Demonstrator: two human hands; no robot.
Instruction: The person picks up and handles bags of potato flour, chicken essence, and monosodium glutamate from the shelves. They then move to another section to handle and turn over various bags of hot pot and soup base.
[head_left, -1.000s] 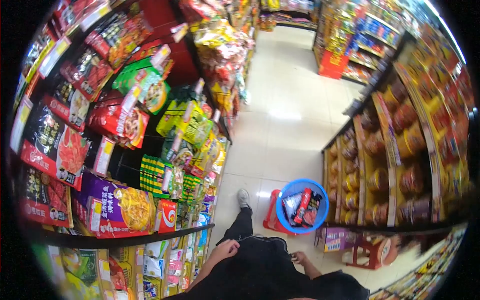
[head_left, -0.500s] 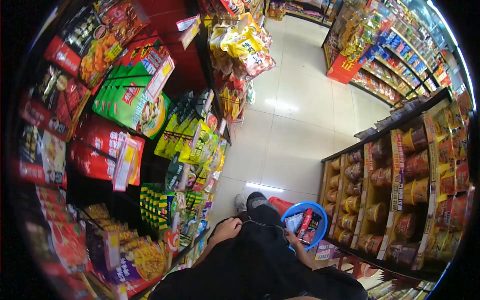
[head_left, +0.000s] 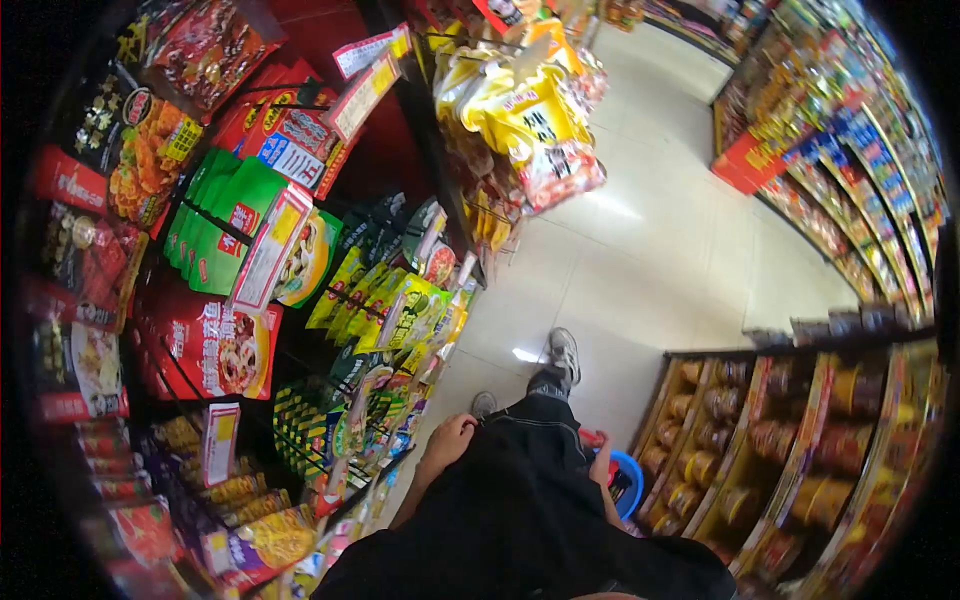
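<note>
My left hand (head_left: 452, 440) hangs beside my dark clothing, near the left shelf, its fingers loosely curled with nothing seen in them. On the other side, my right hand (head_left: 601, 464) is closed at a red part (head_left: 592, 438) by the rim of a blue shopping basket (head_left: 630, 472). The basket hangs low at my right side. My leg and body hide much of it, and its contents are mostly dark and hard to make out.
Hanging seasoning packets, among them green bags (head_left: 215, 225) and yellow bags (head_left: 410, 310), fill the left rack. Yellow snack bags (head_left: 530, 115) stick out ahead. Shelves of cup noodles (head_left: 700, 460) stand close on the right. A tiled aisle (head_left: 560, 270) runs forward between.
One foot has stepped forward and the view has turned. The basket has swung back, now mostly hidden behind my right hand and leg. Both hands keep much the same pose.
</note>
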